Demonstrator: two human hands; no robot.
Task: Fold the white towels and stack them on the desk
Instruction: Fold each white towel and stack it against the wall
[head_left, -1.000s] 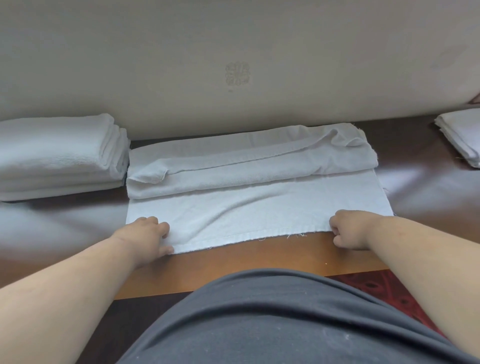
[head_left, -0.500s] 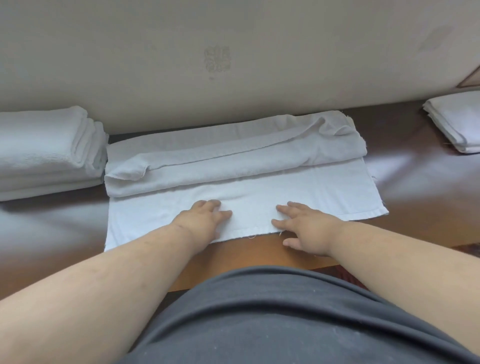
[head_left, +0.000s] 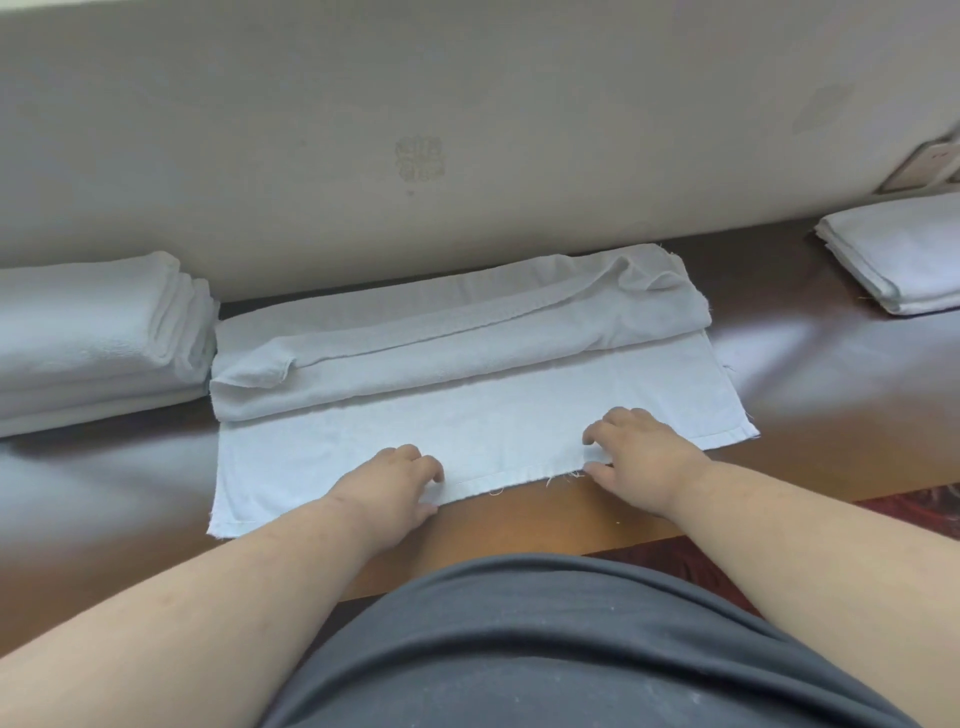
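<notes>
Folding is midway: the white towel (head_left: 483, 415) lies on the desk (head_left: 519, 519), far side bunched. Left hand (head_left: 395, 480) and right hand (head_left: 639, 457) pinch its near hem, thumbs under. Next, carry that hem squarely over the bunched part.

White towel (head_left: 467, 415) flat on desk (head_left: 545, 514), far half bunched in a loose roll beyond the fingers (head_left: 597, 431), near hem under them. Folded stack (head_left: 93, 338) far left of fingers, another (head_left: 898, 260) far right.
</notes>
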